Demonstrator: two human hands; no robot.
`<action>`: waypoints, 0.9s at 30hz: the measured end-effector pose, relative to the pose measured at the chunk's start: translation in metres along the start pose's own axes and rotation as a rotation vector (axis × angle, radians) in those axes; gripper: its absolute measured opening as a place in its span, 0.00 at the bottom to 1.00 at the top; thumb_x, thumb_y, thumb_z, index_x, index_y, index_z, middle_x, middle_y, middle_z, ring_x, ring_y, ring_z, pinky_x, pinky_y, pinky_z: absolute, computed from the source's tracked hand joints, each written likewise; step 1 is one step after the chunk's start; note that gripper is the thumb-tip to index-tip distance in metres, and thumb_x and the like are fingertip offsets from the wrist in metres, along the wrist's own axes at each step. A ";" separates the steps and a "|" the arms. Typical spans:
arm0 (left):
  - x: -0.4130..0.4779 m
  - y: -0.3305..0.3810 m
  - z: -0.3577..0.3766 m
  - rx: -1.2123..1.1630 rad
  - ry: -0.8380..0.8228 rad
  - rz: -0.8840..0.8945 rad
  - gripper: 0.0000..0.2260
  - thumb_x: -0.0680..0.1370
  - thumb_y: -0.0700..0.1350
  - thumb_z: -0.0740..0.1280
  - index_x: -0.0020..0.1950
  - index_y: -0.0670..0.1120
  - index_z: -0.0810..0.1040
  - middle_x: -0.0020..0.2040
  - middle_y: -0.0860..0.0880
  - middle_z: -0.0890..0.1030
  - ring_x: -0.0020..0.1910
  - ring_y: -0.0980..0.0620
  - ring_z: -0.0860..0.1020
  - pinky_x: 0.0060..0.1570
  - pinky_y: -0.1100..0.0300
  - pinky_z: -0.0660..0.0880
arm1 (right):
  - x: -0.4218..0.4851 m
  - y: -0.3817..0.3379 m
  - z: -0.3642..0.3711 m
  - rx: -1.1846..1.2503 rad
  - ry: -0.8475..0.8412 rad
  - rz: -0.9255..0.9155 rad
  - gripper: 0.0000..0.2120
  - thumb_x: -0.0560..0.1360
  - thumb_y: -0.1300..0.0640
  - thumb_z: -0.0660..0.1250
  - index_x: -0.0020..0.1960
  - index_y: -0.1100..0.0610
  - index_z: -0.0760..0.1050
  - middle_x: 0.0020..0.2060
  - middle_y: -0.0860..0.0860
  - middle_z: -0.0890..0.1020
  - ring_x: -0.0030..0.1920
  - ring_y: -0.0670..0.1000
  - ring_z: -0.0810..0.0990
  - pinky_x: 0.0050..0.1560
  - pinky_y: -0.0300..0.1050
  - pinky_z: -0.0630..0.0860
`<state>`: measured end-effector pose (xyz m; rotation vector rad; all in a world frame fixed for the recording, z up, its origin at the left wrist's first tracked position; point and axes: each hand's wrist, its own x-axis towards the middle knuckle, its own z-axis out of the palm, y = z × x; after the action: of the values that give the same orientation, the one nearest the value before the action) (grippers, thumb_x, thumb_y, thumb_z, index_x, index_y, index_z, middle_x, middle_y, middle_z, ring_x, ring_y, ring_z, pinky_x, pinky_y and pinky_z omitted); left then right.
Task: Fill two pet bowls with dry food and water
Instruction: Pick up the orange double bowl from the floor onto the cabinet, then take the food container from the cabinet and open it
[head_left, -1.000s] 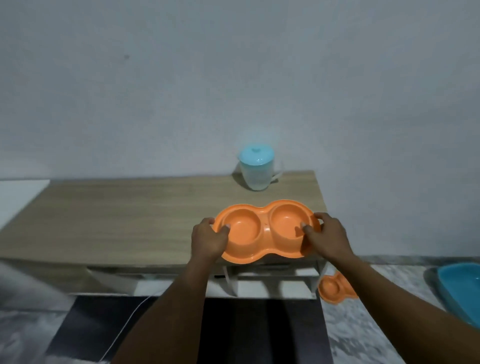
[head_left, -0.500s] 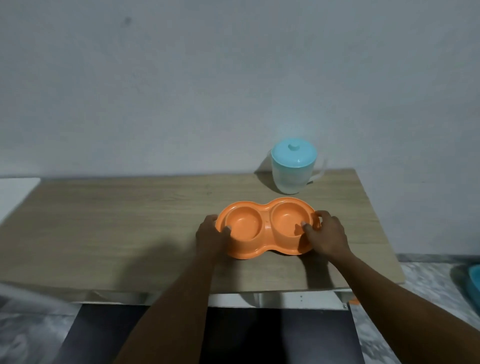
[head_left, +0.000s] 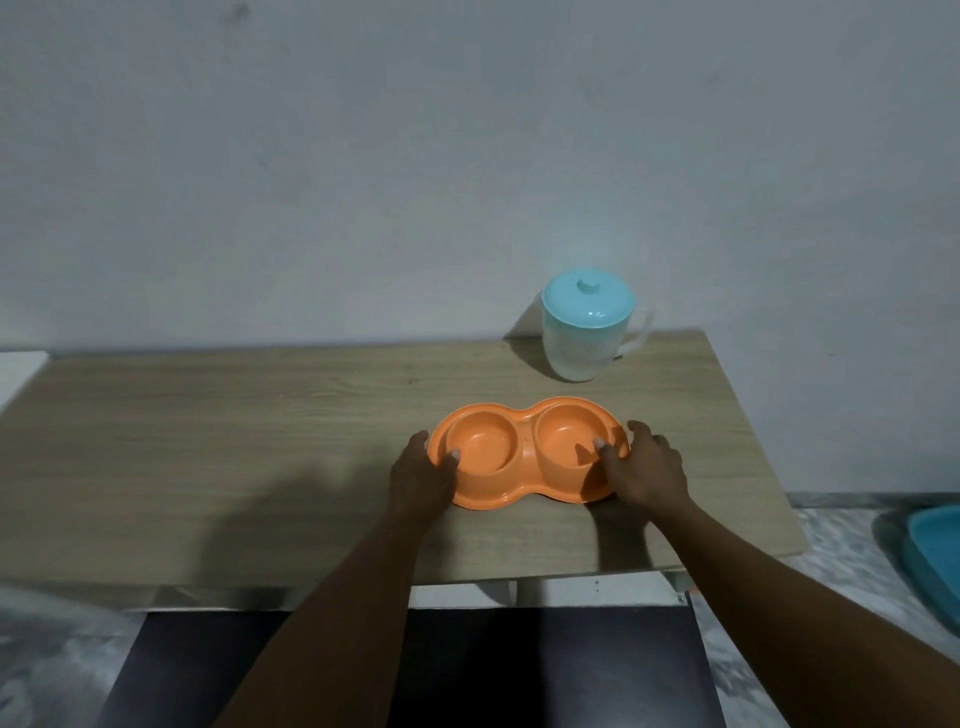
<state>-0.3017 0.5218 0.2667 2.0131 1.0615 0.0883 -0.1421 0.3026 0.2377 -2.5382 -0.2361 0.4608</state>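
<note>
text: none legible | labels, brands, numbers, signs: none seen | checked: orange double bowl, lidded pitcher, desk, wall | all surfaces were plain

grey wall, wooden table, marbled floor

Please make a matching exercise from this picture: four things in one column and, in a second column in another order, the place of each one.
Things
1. double pet bowl
2. pitcher
3. left hand
4. right hand

Places
A. at the back of the table, near the wall
B. on the bowl's right end, thumb over the rim
C. on the table, between the two hands
D. on the bowl's left end, thumb over the rim

Pairs: 1-C, 2-A, 3-D, 4-B
</note>
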 end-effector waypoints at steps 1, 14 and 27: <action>-0.006 0.000 -0.002 0.022 0.007 0.008 0.25 0.80 0.52 0.66 0.73 0.40 0.69 0.69 0.41 0.75 0.68 0.40 0.73 0.62 0.55 0.68 | -0.004 0.000 -0.003 0.003 0.005 0.009 0.36 0.78 0.35 0.60 0.76 0.56 0.60 0.69 0.63 0.71 0.70 0.66 0.68 0.67 0.62 0.68; -0.152 -0.027 -0.008 0.070 -0.035 0.216 0.26 0.79 0.47 0.68 0.76 0.45 0.67 0.70 0.41 0.75 0.69 0.43 0.73 0.66 0.50 0.72 | -0.186 0.058 -0.030 0.142 0.140 -0.088 0.20 0.77 0.46 0.67 0.64 0.56 0.73 0.59 0.58 0.77 0.58 0.58 0.78 0.58 0.54 0.76; -0.219 -0.048 0.118 0.115 -0.288 0.195 0.24 0.80 0.48 0.67 0.75 0.45 0.68 0.71 0.44 0.74 0.71 0.44 0.71 0.69 0.55 0.68 | -0.208 0.166 -0.011 0.192 0.013 0.018 0.20 0.79 0.53 0.66 0.67 0.63 0.75 0.61 0.59 0.81 0.62 0.59 0.78 0.61 0.51 0.74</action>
<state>-0.4237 0.3046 0.2218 2.1507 0.7021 -0.1598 -0.3182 0.1046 0.2134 -2.3569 -0.1565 0.4514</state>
